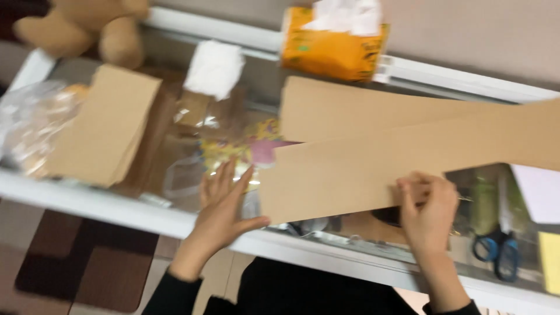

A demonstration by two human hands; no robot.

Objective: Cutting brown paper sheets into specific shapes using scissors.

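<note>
A long brown cardboard sheet (361, 166) lies across the glass-topped table (111, 204), partly over a second cardboard piece (350, 108) behind it. My right hand (429, 213) pinches the sheet's lower edge between thumb and fingers. My left hand (224, 204) is flat and open, fingers spread, its palm edge against the sheet's left end. The picture is blurred by motion.
A stack of brown cardboard pieces (105, 131) lies at the left beside clear plastic wrap (29, 125). At the back are an orange tissue pack (332, 49), a white wad (214, 67) and a plush bear (87, 26). Blue-handled scissors (496, 248) sit at the right.
</note>
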